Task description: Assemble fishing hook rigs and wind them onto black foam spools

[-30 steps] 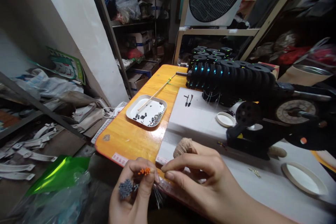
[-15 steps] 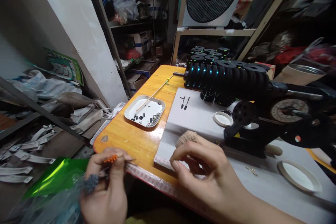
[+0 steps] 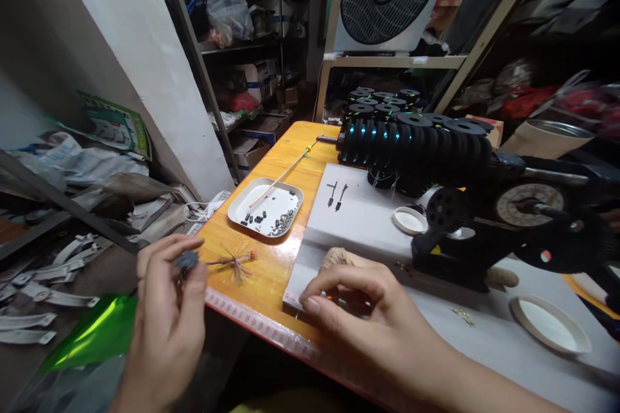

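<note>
glossy wooden counter (image 3: 271, 155) = yellowy orange | shallow square tray (image 3: 236, 211) = plain white | crinkly foil sheet (image 3: 92, 329) = super shiny green

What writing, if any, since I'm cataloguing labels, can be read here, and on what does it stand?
No text is readable.
Table-edge strip: red print, too small.
Green-edged packet: too blurred.
Pale dial: marks too small.
Plastic bag at far left: blue print, too blurred.
</note>
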